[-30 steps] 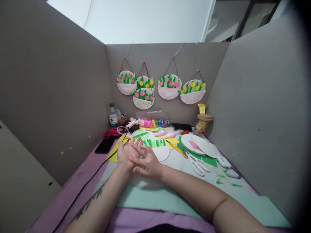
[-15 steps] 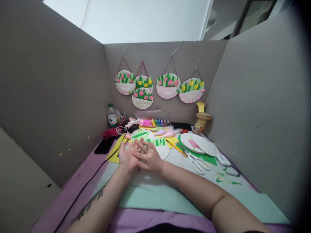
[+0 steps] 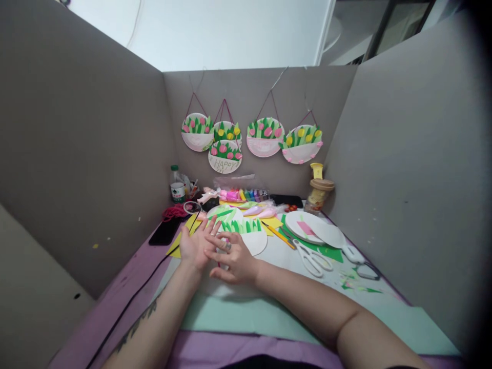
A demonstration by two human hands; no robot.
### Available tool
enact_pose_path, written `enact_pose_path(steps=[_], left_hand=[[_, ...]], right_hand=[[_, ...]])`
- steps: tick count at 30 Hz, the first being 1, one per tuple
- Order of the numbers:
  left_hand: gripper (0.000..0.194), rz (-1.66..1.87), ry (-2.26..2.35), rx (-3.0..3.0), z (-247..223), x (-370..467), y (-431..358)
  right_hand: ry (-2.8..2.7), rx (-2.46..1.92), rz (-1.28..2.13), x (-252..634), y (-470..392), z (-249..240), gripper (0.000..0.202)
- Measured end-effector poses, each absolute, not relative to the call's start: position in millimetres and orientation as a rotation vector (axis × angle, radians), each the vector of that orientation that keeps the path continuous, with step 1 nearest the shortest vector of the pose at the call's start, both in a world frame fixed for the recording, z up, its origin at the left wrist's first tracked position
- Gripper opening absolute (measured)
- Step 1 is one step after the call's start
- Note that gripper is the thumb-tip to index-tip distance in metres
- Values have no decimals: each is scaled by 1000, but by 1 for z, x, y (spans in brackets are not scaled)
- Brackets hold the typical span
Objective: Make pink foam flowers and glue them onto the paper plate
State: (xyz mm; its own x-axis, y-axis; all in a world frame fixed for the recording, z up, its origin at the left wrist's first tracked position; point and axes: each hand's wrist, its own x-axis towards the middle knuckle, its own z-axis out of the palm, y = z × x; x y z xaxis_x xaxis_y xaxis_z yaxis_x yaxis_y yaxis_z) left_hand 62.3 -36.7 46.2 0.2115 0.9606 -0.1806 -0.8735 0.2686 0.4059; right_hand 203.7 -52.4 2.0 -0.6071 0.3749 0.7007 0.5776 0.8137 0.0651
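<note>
My left hand (image 3: 197, 247) is palm up with its fingers spread, and nothing lies in it. Over its fingertips and palm edge, my right hand (image 3: 235, 259) reaches from the right, palm down and fingers apart, a ring on one finger. Just behind both hands is a white paper plate (image 3: 257, 242) with green paper leaves along its upper edge. Another plate with green strips (image 3: 225, 211) lies behind that one. A yellow craft knife (image 3: 279, 235) and white scissors (image 3: 309, 257) rest to the right of my right hand.
Blank white plates (image 3: 334, 234) lie at the right on green paper. A black phone (image 3: 164, 231), pink cord (image 3: 175, 211) and bottle (image 3: 177, 185) stand or lie at the left. A black cable (image 3: 135, 293) crosses the left side. Decorated plates (image 3: 265, 146) hang on the back panel.
My hands have drawn apart. The left has moved slightly left and opened flatter, while the right's fingers, earlier across the left's fingers, now spread near its palm edge.
</note>
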Motion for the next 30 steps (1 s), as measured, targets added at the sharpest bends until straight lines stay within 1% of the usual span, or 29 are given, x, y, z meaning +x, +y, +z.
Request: enact_pose_path(steps=[5, 10, 15, 20, 25, 30], left_hand=[[78, 1123, 446, 240, 44, 68, -40], [75, 1232, 443, 229, 46, 68, -42], [75, 1104, 488, 231, 48, 68, -42], [72, 1251, 462, 230, 45, 64, -38], [74, 1086, 480, 246, 43, 67, -41], [72, 1220, 463, 236, 49, 67, -42]], right_hand=[[-2241, -774, -349, 202, -49, 4, 42], [-2236, -716, -354, 204, -51, 3, 43], [-2244, -775, -345, 202, -49, 2, 41], [-2276, -739, -347, 201, -51, 0, 41], [-2201, -758, -356, 200, -49, 1, 39], [-2224, -721, -368, 202, -51, 0, 41]])
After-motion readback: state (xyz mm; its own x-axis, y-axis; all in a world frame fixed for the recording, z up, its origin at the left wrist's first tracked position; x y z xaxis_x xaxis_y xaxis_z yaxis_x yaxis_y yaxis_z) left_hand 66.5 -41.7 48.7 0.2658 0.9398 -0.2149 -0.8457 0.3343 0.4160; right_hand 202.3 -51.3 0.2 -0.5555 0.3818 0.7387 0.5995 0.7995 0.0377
